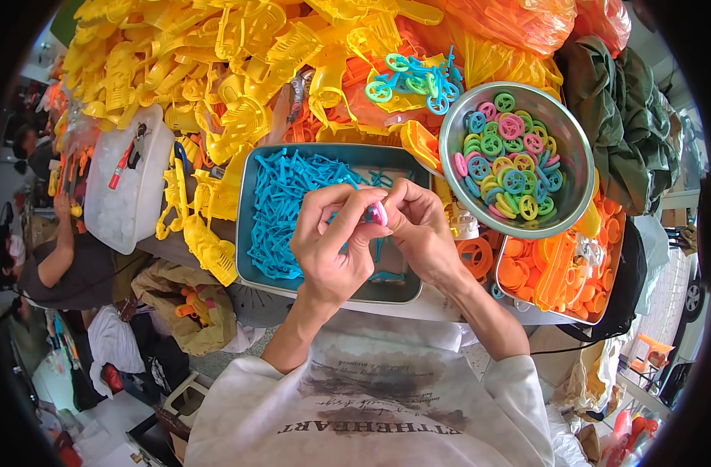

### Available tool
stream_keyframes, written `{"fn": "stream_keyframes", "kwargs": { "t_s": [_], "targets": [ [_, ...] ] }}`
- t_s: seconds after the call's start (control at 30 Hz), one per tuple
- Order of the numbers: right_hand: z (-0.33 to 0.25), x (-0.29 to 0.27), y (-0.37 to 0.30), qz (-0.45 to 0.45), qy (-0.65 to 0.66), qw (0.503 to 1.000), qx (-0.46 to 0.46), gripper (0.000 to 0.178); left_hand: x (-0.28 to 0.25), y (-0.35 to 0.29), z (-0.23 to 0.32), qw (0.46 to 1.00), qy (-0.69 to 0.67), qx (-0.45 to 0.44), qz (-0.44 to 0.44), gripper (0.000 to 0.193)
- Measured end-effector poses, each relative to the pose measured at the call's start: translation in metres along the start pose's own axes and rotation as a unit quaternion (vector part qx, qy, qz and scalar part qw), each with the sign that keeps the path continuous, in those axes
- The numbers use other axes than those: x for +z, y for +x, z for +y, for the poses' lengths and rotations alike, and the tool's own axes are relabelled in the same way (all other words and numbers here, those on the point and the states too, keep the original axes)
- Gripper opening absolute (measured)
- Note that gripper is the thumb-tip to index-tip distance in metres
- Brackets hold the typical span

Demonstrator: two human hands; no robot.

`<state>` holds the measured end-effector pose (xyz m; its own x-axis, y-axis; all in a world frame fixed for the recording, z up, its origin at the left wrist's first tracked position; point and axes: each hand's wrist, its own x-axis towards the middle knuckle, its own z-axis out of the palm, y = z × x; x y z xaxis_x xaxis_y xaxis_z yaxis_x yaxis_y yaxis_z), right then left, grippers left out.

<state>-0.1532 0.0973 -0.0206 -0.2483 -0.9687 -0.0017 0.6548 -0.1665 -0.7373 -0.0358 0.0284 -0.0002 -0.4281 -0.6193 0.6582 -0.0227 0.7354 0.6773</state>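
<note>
On my feed, blue parts (pixel 281 218) lie heaped in a metal tray (pixel 398 290). Over it, the left hand (pixel 336 249) is curled, thumb and fingers pinching a pink wheel (pixel 378 213). The right hand (pixel 422 226) bends its fingertips in beside it; what they grip, I can't tell. Further right, a steel bowl (pixel 577 175) holds coloured wheels (pixel 513 181).

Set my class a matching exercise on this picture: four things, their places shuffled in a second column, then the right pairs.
Things
1. Pink piece
2. Blue plastic parts
3. Tool with a red handle
4. Multicoloured wheels

Places
A. In the round metal bowl
B. In the white tub
C. At the left hand's fingertips
D. In the rectangular metal tray

Pairs: 1-C, 2-D, 3-B, 4-A
</note>
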Motion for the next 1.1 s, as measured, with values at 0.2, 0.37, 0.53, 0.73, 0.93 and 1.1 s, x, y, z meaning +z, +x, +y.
{"fn": "stream_keyframes", "kwargs": {
  "t_s": [0.2,0.37,0.53,0.73,0.93,1.1],
  "targets": [
    [0.000,-0.003,0.002,-0.016,0.037,0.998,0.041,0.011,-0.005,0.001,-0.002,1.000,0.013,0.015,-0.001,0.026],
    [-0.001,0.005,0.003,-0.012,0.028,0.999,0.011,0.011,-0.007,0.007,0.003,1.000,0.016,-0.011,-0.022,0.030],
    [0.003,0.000,0.003,-0.010,0.016,1.000,0.016,0.012,-0.012,0.012,0.003,0.997,-0.018,-0.054,-0.045,0.027],
    [-0.002,0.008,0.001,0.008,-0.041,0.999,0.004,0.012,-0.017,0.016,0.001,0.990,-0.074,-0.100,-0.063,0.024],
    [-0.005,0.006,0.003,-0.002,-0.091,0.996,-0.010,0.014,-0.019,0.014,-0.002,0.984,-0.113,-0.120,-0.067,0.022],
    [0.006,0.010,-0.001,0.019,-0.107,0.989,-0.101,0.012,-0.020,0.009,-0.002,0.970,-0.179,-0.147,-0.076,0.024]
  ]
}}
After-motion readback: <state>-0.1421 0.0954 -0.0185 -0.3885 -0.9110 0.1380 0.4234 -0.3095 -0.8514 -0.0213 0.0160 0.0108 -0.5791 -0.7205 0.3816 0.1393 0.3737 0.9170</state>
